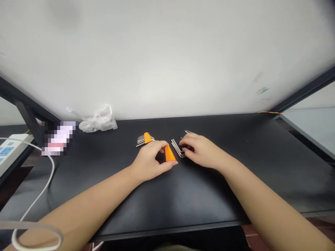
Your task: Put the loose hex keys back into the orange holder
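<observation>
My left hand (151, 158) grips an orange hex key holder (169, 154) between thumb and fingers, just above the black table. Just right of it lie several loose silver hex keys (177, 148), side by side, with bent ends toward me. My right hand (195, 148) is curled over them, its thumb and fingertips closed at the bent ends of the keys; its grip is partly hidden. Behind that hand, another thin hex key (190, 132) shows in part. Beyond my left hand sits a second orange holder (148, 137) filled with several hex keys.
A knotted clear plastic bag (99, 120) lies against the white back panel (167, 69). At left are a pixelated flat object (60, 137), a white power strip (13, 151) and a white cable (52, 170) looping near my left forearm. Black frame bars flank the table (172, 198).
</observation>
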